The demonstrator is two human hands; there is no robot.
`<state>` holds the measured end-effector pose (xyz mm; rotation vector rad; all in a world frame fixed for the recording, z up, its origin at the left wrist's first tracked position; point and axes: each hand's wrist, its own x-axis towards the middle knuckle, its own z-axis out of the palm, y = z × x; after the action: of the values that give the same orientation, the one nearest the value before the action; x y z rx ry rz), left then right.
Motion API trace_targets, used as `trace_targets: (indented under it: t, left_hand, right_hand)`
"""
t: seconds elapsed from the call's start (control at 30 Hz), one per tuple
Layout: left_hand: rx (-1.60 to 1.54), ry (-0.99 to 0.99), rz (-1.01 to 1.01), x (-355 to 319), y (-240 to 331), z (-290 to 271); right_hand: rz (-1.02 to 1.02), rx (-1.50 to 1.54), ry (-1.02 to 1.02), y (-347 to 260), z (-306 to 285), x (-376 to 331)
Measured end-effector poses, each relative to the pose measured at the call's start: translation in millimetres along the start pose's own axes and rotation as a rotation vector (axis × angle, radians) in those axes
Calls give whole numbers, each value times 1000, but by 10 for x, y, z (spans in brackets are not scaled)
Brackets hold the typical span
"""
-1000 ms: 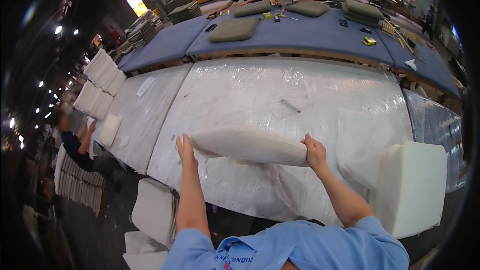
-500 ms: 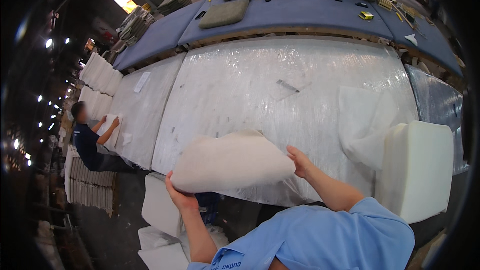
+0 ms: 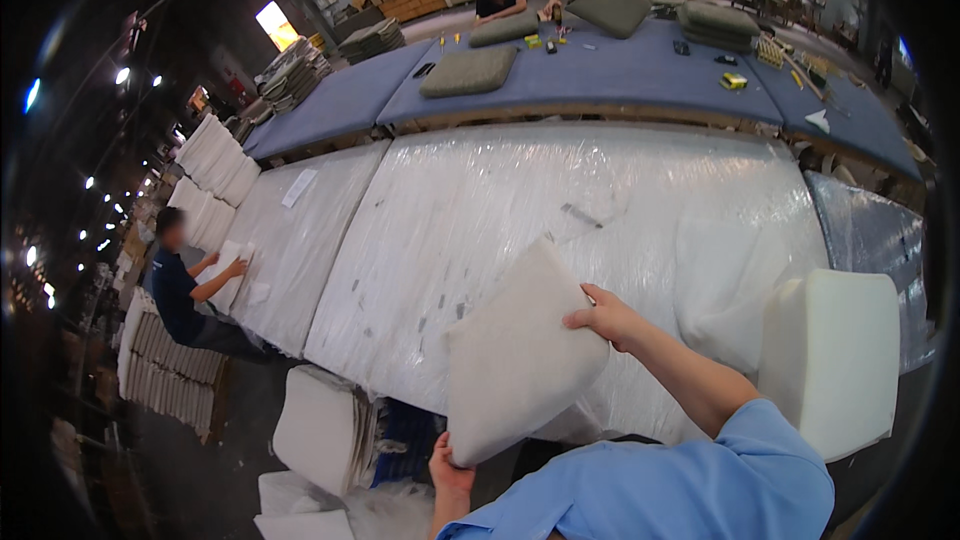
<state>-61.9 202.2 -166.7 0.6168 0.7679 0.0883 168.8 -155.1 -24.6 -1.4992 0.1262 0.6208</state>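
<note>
Between my hands a beige, square cushion is tilted over the near edge of a plastic-wrapped table. My right hand grips its upper right edge, thumb on the face turned to me. Down at its lower left corner, my left hand is closed on the edge, and part of its fingers is hidden behind the cushion. A sheet of thin white wrap lies on the table to the right of the cushion.
White foam pads stand at the right; more pads are stacked at lower left. A co-worker handles a white piece at the left. Beyond, a blue padded table carries green cushions, with two people behind it.
The cushion has turned from lying wide to standing more upright, its face toward me. My left hand has moved right and down. Across the far table, a person has lifted a green cushion.
</note>
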Motion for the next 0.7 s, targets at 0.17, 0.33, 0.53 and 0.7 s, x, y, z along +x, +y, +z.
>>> trace_targets:
  t: [0.17, 0.33, 0.53, 0.7]
  left_hand:
    - [512, -64, -51, 282, -579, 511]
    - [386, -651, 97, 115, -475, 1569]
    - [539, -623, 373, -229, 19, 2418]
    - [512, -666, 354, -218, -44, 2454]
  right_hand:
    - [-362, -428, 68, -672, 262, -565]
    - [-395, -451, -54, -368, 789, -612]
    - [-495, -377, 155, 188, 1081, -287]
    - [-539, -307, 225, 184, 1004, -199]
